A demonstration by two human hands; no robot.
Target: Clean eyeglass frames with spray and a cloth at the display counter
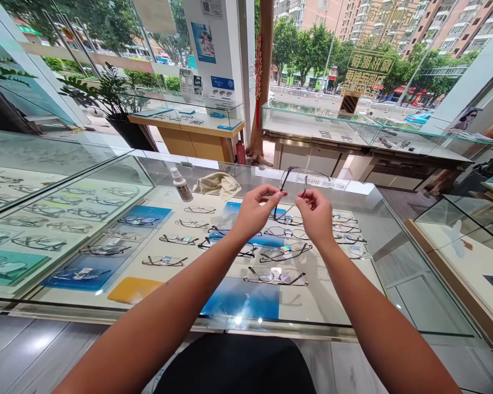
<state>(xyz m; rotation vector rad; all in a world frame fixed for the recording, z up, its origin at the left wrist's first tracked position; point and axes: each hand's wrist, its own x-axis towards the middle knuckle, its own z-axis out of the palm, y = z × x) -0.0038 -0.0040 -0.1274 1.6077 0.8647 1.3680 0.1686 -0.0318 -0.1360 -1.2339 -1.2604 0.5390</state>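
Both hands are busy here: the left hand (255, 210) and the right hand (316, 216) are each clamped, thumb and fingertips, on one pair of thin, dark-looking glasses (288, 175). The hands are near each other with a small gap between. The glasses are up in the air at the fingertips, above the far part of a glass-topped table (326, 309). The frame's so thin against the background that I can't really tell which bit each hand has hold of.

Below the hands there are rows of other eyeglasses, and the closest one to the person is a metal-rimmed pair (276, 275). Couldn't say if that one's on the glass or under it. Just nearer than that pair there's a blue panel (242, 300).

Off to the left of the hands there's a white bottle (181, 186) standing upright, with a crumpled cream pouch (218, 185) between it and the left hand. Nearer the person and further left is a yellow cloth-looking thing (133, 289). Way out past the hands, a bit left, there's a red fire extinguisher (240, 152).
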